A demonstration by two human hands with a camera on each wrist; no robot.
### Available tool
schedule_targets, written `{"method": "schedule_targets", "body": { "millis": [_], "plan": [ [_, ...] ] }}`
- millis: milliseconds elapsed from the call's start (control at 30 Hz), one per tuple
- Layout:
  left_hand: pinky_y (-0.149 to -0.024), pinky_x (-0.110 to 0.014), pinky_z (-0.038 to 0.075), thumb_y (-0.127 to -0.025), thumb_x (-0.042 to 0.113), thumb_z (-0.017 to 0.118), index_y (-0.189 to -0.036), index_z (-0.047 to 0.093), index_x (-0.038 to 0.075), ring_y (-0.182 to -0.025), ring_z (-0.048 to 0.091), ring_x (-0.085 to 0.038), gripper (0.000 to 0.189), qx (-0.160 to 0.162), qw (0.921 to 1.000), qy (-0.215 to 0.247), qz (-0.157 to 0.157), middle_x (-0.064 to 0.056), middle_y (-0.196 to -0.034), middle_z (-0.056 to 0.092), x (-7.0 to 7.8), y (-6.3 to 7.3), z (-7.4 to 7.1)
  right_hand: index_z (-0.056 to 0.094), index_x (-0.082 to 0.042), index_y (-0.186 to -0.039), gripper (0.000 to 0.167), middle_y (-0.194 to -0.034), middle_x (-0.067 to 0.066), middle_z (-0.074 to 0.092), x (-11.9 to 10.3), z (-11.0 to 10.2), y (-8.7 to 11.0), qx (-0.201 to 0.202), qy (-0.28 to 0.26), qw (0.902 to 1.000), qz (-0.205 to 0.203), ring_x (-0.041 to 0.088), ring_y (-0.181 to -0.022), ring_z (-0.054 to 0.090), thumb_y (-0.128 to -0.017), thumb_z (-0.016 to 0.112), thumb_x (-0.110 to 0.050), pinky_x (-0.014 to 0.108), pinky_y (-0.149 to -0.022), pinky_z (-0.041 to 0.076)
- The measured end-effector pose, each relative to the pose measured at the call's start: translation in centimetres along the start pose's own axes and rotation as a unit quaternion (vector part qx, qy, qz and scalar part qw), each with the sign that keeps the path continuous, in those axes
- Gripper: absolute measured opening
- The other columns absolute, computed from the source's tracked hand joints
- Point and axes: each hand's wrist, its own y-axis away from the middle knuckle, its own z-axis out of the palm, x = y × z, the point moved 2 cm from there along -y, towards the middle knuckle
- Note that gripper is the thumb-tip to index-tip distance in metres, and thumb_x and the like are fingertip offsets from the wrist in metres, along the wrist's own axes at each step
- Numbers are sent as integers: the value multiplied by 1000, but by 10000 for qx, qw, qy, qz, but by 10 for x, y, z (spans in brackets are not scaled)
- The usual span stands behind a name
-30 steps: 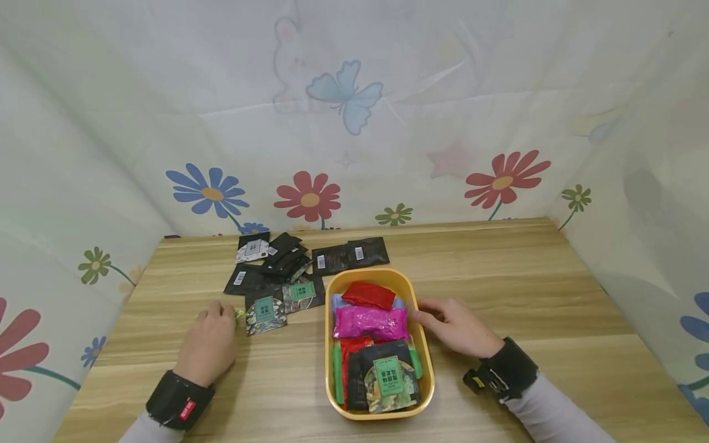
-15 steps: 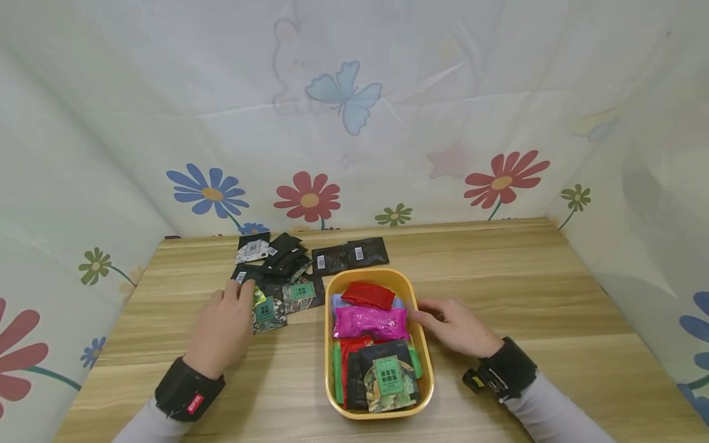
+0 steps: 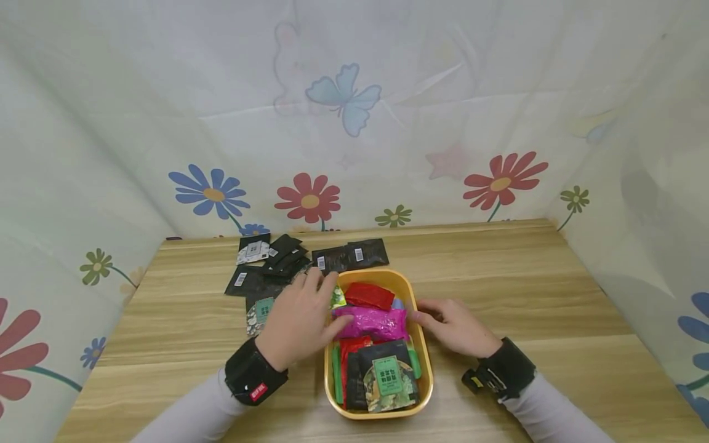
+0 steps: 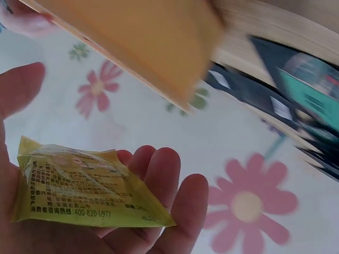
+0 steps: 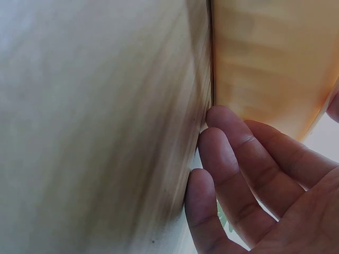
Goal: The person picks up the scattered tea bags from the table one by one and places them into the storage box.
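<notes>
My left hand (image 3: 299, 317) is over the left rim of a yellow plastic basket (image 3: 422, 400). It holds a small yellow-green packet (image 4: 90, 190), printed with rows of text; the fingers bend round it while the thumb stands apart. In the head view only a corner of that packet shows past the fingers. On the basket's right side, my right hand (image 3: 456, 326) grips the wall, thumb at the rim and fingers (image 5: 220, 153) along the outside, low by the table. Inside the basket lie a red packet (image 3: 370, 296), a shiny pink packet (image 3: 373, 323) and a black sachet with a green label (image 3: 389, 375).
Several black sachets (image 3: 285, 255) lie in a loose heap left of the basket, one with a green label (image 3: 263, 309). Two more dark sachets (image 3: 351, 254) lie behind the basket. A flowered white curtain (image 3: 354, 154) closes off the wooden table (image 3: 498, 271) at back and sides.
My left hand has carried the yellow-green packet from the table's left, past the black sachets, rightward to the basket. My right hand has stayed on the basket's wall.
</notes>
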Motion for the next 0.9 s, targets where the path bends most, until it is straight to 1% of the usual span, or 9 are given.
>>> {"method": "schedule_targets", "body": {
  "millis": [167,267,367,433,467,567,700,800,900],
  "plan": [
    [-73,-33,55,-89,71,63,-138,55,11,-86,55,-22,78,-102,9991,88,390,-7,-107,56,27,-12,2,72,-15,-130,42,-122,1,76,-1,0,0,17,36,10000,59,17,-110,71,-105,57,-45,45,-95,58],
    [-96,-46,56,-87,81,54,-154,45,14,-116,61,-30,95,-458,9969,352,528,-12,-135,56,36,-14,2,72,-15,-129,41,-122,1,76,-1,0,0,20,25,10000,61,18,-110,71,-105,56,-44,46,-95,58],
    [-118,-62,38,-85,90,44,-165,27,20,-151,38,-39,107,-931,9916,726,533,-12,-167,33,37,-14,4,72,-15,-130,41,-123,1,76,-1,-1,0,-2,-15,10000,46,19,-111,71,-105,56,-44,47,-96,58],
    [-123,-66,27,-86,89,40,-167,19,22,-159,23,-40,107,-1160,9884,902,371,-10,-174,18,31,-15,4,72,-15,-131,41,-123,1,76,-1,0,0,-7,-20,10000,41,19,-112,71,-105,56,-44,48,-96,58],
    [-124,-66,23,-87,88,40,-167,17,22,-160,19,-39,106,-1230,9874,969,243,-9,-175,14,26,-16,4,72,-15,-131,41,-123,1,76,-1,0,0,-1,-24,10000,33,19,-112,71,-105,56,-44,47,-96,58],
    [-125,-66,21,-90,86,39,-167,19,20,-159,20,-40,104,-1187,9875,989,-313,-12,-174,19,4,-22,4,72,-14,-131,41,-123,2,76,0,1,-1,24,-44,10000,-2,19,-112,71,-105,57,-42,47,-97,58],
    [-123,-66,26,-93,80,41,-165,25,13,-155,30,-44,99,-882,9857,934,-1091,-19,-170,27,-37,-31,6,72,-13,-130,40,-122,1,76,0,1,-2,19,-82,10000,-27,19,-112,71,-105,57,-40,45,-97,58],
    [-121,-66,30,-97,73,44,-163,28,6,-150,34,-49,95,-746,9801,964,-1569,-25,-167,29,-72,-36,11,72,-14,-131,40,-123,1,76,1,1,-2,5,-89,10000,-40,18,-112,71,-105,57,-41,45,-96,58],
    [-121,-66,31,-100,69,44,-161,28,0,-147,36,-53,93,-840,9709,970,-2024,-31,-163,31,-108,-39,22,72,-14,-131,40,-122,0,76,2,2,-2,19,-79,10000,-43,17,-111,71,-105,57,-41,44,-95,58]
  ]
}}
